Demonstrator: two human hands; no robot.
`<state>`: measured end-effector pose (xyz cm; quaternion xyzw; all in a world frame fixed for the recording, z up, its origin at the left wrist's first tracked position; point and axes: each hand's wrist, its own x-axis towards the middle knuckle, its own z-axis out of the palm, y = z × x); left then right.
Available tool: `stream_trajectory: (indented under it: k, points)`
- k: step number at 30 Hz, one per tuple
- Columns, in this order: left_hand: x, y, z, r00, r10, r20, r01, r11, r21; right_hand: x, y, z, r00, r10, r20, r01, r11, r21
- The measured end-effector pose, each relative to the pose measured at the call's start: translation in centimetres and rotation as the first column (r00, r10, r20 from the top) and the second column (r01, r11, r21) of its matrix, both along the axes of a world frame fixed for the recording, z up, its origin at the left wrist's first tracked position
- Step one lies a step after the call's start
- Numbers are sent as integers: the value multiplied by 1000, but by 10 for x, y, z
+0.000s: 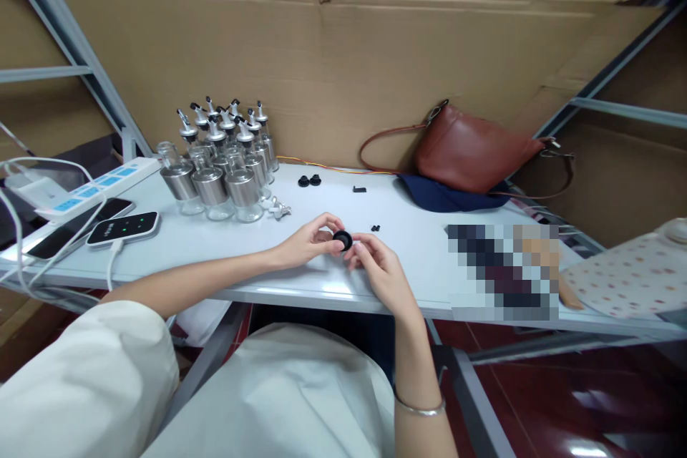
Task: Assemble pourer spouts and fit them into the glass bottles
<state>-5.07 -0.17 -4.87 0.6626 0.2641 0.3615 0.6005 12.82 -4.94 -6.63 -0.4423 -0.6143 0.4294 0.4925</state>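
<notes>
My left hand point(310, 240) pinches a small black round cap point(342, 239) just above the white table point(225, 257). My right hand point(376, 268) meets it from the right, fingers closed on the same cap and on a small pale piece I cannot make out. Two more black caps point(310, 180) lie farther back on the table. Small black bits point(375, 228) and another black piece point(359, 189) lie beyond my hands.
Several glass bottles with metal bases and spouts point(222, 161) stand at the back left. A power strip point(91, 189), a phone point(75, 229) and a charging device point(123, 227) lie left. A brown handbag point(472, 150) rests on blue cloth point(445, 195) at the right; cardboard point(343, 50) walls the back.
</notes>
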Motion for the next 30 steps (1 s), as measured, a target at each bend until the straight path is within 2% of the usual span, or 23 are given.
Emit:
stream_trajectory:
  k: [4,10,16,23,30]
  points:
    - [0,-1,0,1000,-13,-11,13,1000,-10,-2,-2,1,1000,15,-24,-16,1000,-23]
    - [0,-5,3,997,-64,-41,67,996,65,-2,-4,4,999,-24,39,24,1000,3]
    - [-2,-6,4,993,-109,-50,111,993,28,-1,-5,3,994,-54,99,49,997,56]
    - [-1,-3,-1,991,-98,-88,99,995,7,-1,-3,2,989,-99,114,88,992,95]
    - [-1,-4,2,981,-18,-191,32,997,70,0,-4,2,991,-43,124,29,994,107]
